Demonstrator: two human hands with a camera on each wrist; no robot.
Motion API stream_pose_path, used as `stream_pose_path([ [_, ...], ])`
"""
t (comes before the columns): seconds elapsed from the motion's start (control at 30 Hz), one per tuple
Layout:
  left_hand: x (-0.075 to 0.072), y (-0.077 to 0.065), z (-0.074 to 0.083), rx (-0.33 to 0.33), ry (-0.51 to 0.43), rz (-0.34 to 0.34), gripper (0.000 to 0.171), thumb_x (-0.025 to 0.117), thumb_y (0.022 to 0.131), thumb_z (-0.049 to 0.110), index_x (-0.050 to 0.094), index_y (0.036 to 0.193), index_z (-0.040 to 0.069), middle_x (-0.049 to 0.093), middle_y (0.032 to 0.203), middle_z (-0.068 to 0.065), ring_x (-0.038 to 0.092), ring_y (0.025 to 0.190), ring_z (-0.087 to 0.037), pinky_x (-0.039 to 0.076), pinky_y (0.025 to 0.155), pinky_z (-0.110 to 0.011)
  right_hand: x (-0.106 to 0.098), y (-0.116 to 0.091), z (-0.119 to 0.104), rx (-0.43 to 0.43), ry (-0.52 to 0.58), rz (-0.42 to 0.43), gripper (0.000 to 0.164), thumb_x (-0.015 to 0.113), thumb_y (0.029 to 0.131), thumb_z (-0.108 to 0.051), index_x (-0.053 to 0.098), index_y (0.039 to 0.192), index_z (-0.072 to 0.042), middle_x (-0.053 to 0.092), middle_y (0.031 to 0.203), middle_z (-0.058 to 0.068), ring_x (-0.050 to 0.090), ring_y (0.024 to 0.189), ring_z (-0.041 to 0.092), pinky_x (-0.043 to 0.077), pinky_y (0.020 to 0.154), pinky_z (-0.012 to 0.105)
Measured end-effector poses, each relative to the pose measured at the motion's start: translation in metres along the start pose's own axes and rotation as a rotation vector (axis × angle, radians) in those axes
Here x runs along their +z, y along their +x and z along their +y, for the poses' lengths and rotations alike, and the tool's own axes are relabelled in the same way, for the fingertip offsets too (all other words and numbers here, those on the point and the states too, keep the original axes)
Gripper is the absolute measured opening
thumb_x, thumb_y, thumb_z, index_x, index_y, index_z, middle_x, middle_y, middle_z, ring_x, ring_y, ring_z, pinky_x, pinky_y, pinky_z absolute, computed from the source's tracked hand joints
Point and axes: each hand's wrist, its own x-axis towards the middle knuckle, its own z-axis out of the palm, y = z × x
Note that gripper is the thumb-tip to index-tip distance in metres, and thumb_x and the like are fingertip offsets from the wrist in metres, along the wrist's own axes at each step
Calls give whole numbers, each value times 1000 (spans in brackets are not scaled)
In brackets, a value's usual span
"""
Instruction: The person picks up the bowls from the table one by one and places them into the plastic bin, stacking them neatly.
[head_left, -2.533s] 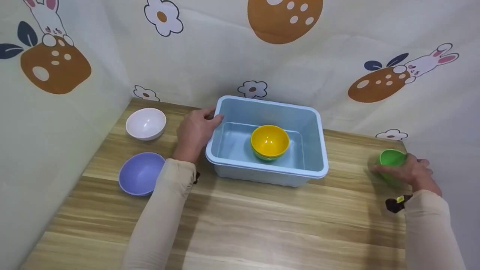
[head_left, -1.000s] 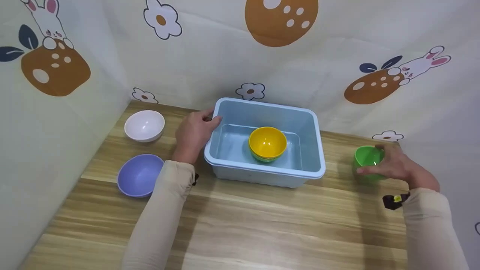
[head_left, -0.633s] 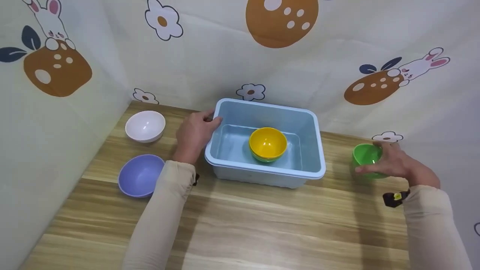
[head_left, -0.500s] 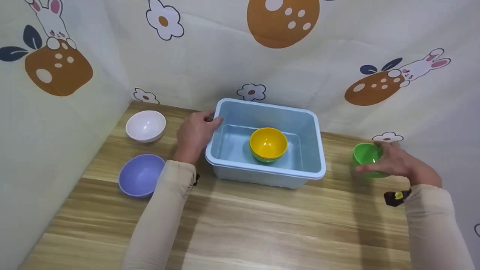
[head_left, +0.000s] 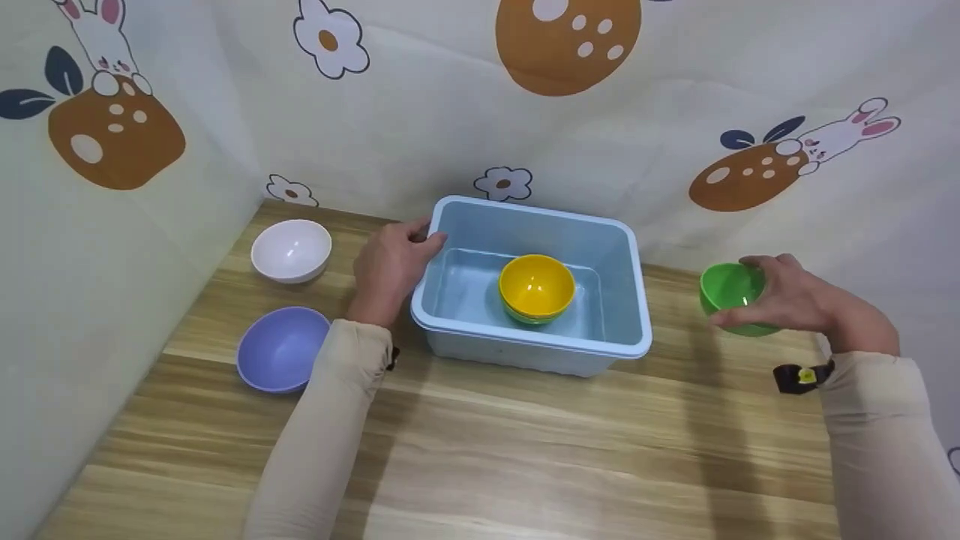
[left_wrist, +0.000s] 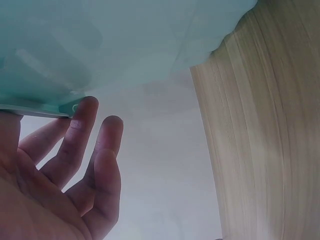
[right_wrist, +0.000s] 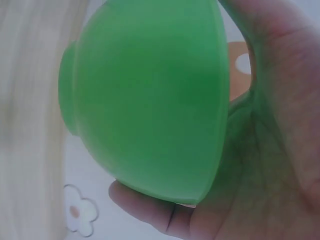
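A light blue plastic tub (head_left: 536, 349) stands at the back middle of the table. My left hand (head_left: 391, 264) grips its left rim, thumb on top; in the left wrist view the fingers (left_wrist: 80, 132) reach up under the lip. Inside the tub sits a yellow bowl (head_left: 537, 285) nested in a green one (head_left: 531, 319), of which only a low strip shows. To the right, my right hand (head_left: 796, 296) holds another green bowl (head_left: 724, 289) between thumb and fingers, above the table. The right wrist view shows this green bowl (right_wrist: 150, 100) from its side, its foot apart from the tabletop.
At the left stand a white bowl (head_left: 292, 251) and, in front of it, a purple bowl (head_left: 281, 349) partly behind the left sleeve (head_left: 330, 420). A printed cloth (head_left: 412, 112) hangs along the table's back and sides. The wood-grain table (head_left: 487, 450) stretches toward the front.
My right hand takes hold of the green bowl at the far right, moves left with it, then lifts it. My left hand and the tub stay in place.
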Motion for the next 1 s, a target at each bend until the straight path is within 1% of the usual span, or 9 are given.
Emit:
stream_pose_path([
  [0.13, 1, 0, 0, -19, -3, -15, 54, 62, 97, 53, 58, 145, 30, 67, 139, -2, 63, 116, -22, 50, 93, -43, -5, -1, -8, -7, 22, -2, 111, 79, 81, -55, 27, 151, 12, 31, 137, 33, 45, 112, 43, 53, 84, 49],
  [0.23, 0, 0, 1, -32, -8, -29, 55, 62, 97, 53, 57, 146, 30, 66, 141, -2, 63, 118, -23, 50, 96, -44, -9, -1, -14, -21, -3, 3, 112, 80, 79, -56, 27, 151, 12, 32, 137, 34, 46, 112, 44, 54, 84, 50],
  [0.33, 0, 0, 2, -42, -15, -35, 55, 62, 98, 53, 56, 147, 29, 66, 141, -3, 62, 118, -24, 51, 98, -46, -14, 0, -21, -33, -27, 3, 112, 80, 79, -57, 27, 151, 12, 33, 136, 33, 46, 111, 45, 56, 84, 54],
  [0.43, -1, 0, 2, -49, -22, -41, 55, 62, 98, 52, 56, 148, 28, 66, 140, -3, 62, 118, -24, 52, 99, -46, -20, 1, -28, -36, -30, -2, 111, 79, 80, -58, 28, 151, 10, 33, 136, 33, 46, 112, 46, 57, 85, 56],
  [0.57, -2, -1, 1, -45, -33, -41, 55, 62, 98, 51, 55, 148, 29, 66, 141, -3, 62, 118, -23, 52, 100, -46, -25, 1, -38, -37, -26, 9, 110, 80, 80, -57, 27, 152, 7, 32, 137, 31, 46, 112, 45, 57, 86, 56],
  [0.73, -3, -1, 1, -35, -36, -32, 55, 62, 98, 51, 55, 148, 30, 65, 142, -2, 63, 116, -23, 53, 97, -44, -28, 4, -50, -59, -27, 41, 112, 83, 78, -55, 26, 154, 5, 28, 138, 32, 44, 114, 46, 53, 92, 61],
  [0.8, -3, -1, 1, -37, -33, -32, 55, 62, 98, 52, 55, 148, 31, 65, 142, -2, 62, 115, -22, 52, 95, -43, -30, 4, -56, -84, -27, 55, 112, 84, 77, -54, 26, 154, 3, 25, 141, 32, 42, 118, 46, 51, 95, 63],
  [0.9, -2, 0, 1, -22, -25, -22, 53, 62, 97, 52, 57, 146, 31, 68, 138, -2, 64, 113, -21, 52, 92, -42, -32, 4, -64, -136, -10, 73, 108, 86, 76, -51, 29, 153, 0, 21, 146, 28, 36, 127, 44, 46, 99, 63],
  [1.0, -2, 0, 1, -9, -23, -16, 52, 63, 97, 52, 60, 144, 30, 70, 134, -2, 65, 111, -21, 52, 89, -41, -33, 3, -73, -153, -12, 72, 106, 86, 75, -53, 32, 152, -3, 24, 146, 23, 36, 128, 41, 46, 99, 62],
])
